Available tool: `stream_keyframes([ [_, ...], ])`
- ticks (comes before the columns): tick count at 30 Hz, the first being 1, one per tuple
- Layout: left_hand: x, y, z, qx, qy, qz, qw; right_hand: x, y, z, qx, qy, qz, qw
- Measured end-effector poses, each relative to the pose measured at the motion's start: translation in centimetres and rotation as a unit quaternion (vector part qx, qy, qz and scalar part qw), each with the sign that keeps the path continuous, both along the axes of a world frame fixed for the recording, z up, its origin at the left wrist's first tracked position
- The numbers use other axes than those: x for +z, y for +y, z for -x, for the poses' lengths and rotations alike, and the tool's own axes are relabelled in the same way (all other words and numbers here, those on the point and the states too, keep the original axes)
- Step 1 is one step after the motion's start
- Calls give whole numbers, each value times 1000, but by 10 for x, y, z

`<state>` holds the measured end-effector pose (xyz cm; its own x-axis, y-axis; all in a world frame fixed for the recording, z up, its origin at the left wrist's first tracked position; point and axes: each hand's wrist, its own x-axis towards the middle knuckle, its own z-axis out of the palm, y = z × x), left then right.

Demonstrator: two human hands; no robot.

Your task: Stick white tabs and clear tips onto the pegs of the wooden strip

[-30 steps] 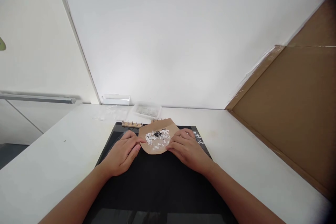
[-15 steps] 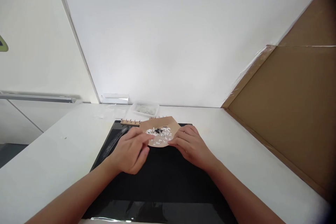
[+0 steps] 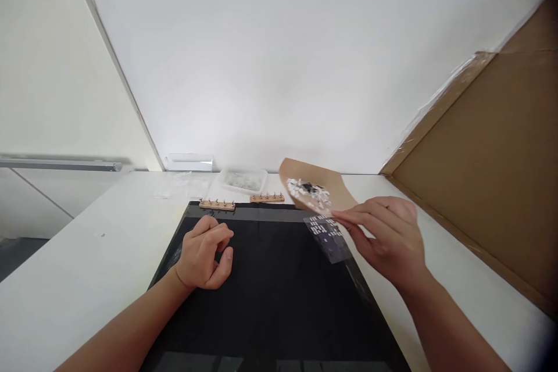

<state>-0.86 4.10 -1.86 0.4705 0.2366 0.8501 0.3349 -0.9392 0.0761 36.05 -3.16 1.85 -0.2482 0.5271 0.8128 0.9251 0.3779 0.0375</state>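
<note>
My right hand [image 3: 387, 241] pinches the near corner of a brown paper sheet [image 3: 335, 180], raised and tilted above the right side of a black mat [image 3: 270, 285]. White flakes and a small dark clump [image 3: 309, 187] lie on the paper. Just below it, a clear plastic sheet with rows of small white pieces [image 3: 329, 247] rests on the mat's right edge. My left hand [image 3: 204, 256] is over the mat's left part, fingers loosely curled, thumb apart, with nothing visible in it.
Two wooden strips with upright metal pins, one left [image 3: 217, 205] and one right [image 3: 267, 198], lie along the mat's far edge. Behind them sits a clear tray of pale bits [image 3: 242, 180]. A white wall [image 3: 270, 70] rises behind; cardboard [image 3: 492, 174] stands at right.
My right hand has carried the paper with its flakes to the right and lifted it. My left hand has let go of the paper and drawn back left. The plastic sheet with white pieces now shows.
</note>
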Motion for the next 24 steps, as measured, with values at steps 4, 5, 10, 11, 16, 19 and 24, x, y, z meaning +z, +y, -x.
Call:
stream_keyframes([
  [4, 0, 1, -1, 1, 0, 17, 1000, -12, 12, -38, -119, -12, -25, 993],
  [5, -1, 0, -1, -1, 0, 19, 1000, -16, 14, -47, -141, -8, -29, 990],
  [10, 0, -5, -2, -8, 19, 31, 999, -37, 24, -80, -184, 28, 48, 981],
  [11, 0, -5, -2, -9, 23, 34, 999, -39, 25, -83, -183, 30, 73, 980],
  [16, 0, -4, -3, -12, 27, 54, 998, -45, 27, -84, -171, 31, 145, 974],
  [19, 0, -4, -2, -14, 28, 66, 997, -47, 28, -80, -174, 34, 161, 971],
  [24, 1, -7, -2, -25, 26, 74, 997, -54, 33, -77, -170, 30, 172, 970],
])
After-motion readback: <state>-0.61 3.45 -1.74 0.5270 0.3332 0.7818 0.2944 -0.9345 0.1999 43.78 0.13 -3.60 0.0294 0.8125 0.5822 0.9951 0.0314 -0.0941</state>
